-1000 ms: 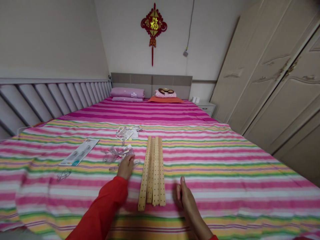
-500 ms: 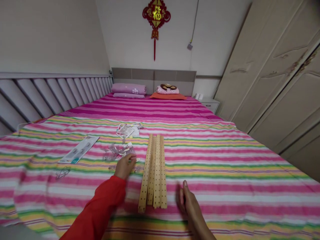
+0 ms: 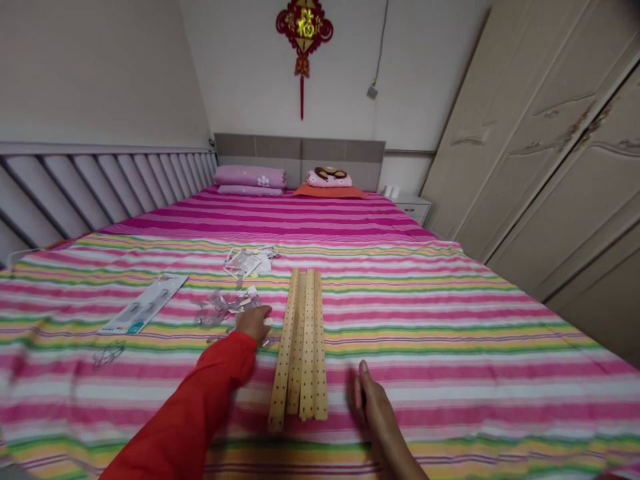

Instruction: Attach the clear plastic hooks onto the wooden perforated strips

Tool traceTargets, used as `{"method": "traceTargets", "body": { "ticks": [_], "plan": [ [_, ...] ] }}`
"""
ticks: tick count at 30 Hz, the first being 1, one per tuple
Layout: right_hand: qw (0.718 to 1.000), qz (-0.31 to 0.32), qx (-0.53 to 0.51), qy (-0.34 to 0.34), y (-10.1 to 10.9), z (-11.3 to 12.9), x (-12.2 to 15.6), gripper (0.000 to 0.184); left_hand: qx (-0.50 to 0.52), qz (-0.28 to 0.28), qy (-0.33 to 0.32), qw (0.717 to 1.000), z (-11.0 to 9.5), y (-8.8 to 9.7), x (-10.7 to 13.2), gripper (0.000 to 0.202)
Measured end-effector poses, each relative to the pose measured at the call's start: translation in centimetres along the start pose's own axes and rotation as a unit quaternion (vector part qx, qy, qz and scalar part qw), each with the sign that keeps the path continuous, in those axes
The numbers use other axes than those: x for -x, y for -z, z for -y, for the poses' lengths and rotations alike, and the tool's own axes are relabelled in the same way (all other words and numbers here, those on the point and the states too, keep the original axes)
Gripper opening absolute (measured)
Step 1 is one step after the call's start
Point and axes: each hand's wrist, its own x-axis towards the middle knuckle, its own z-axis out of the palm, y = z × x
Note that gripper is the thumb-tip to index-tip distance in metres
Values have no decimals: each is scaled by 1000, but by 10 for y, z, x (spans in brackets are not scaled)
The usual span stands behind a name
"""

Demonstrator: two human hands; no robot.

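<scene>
On the striped bedspread, several long wooden strips (image 3: pixel 307 347) with rows of small holes lie side by side, lengthwise away from me. Left of them, my left hand (image 3: pixel 254 323), in a red sleeve, reaches down at the near edge of a loose pile of clear plastic pieces (image 3: pixel 223 307). A small whitish thing shows beside its fingertips; the fingers are mostly hidden and I cannot make out a hold. To the right of the strips, my right hand (image 3: pixel 375 403) hovers low with thumb raised, fingers loosely curved and apart from the thumb, holding nothing.
A flat clear packet with metal pieces (image 3: pixel 145 307) lies at the left, a thin wire-like bundle (image 3: pixel 109 353) nearer me. Beyond the pile are more clear packets (image 3: pixel 250 262). Folded bedding (image 3: pixel 250 179) rests by the headboard; a railing (image 3: pixel 100 187) runs along the left, wardrobes (image 3: pixel 550 147) on the right.
My left hand has moved slightly farther forward at the pile's near edge. The whole view has shifted a little; my right hand stays beside the strips, and the strips lie as before.
</scene>
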Motion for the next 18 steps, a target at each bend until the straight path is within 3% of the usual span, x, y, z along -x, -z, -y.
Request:
{"method": "traceTargets", "body": {
  "ticks": [2,4,6,7,9,12,15,17,18],
  "plan": [
    [1000,1,-2,3,-1,2,1,67,9,-18,1,1000,2,2,-1,40],
    [1000,6,-5,7,-2,5,1,67,66,-70,-2,995,3,6,1,43],
    [1000,11,-3,13,-3,7,1,67,195,-143,-10,970,2,13,7,45],
    [1000,13,-1,17,-4,8,2,67,284,-171,-13,943,-1,17,13,48],
    [1000,17,3,25,-7,9,3,67,477,-177,-7,861,-10,25,29,55],
    [999,37,-5,31,-14,11,5,67,718,-57,26,693,-30,32,60,58],
    [996,74,-29,33,-24,16,9,66,844,65,46,531,-51,31,88,49],
    [993,97,-55,40,-29,20,13,62,884,99,43,454,-62,26,102,46],
    [991,107,-69,44,-31,23,15,59,896,108,42,430,-67,24,108,46]
  ]
}}
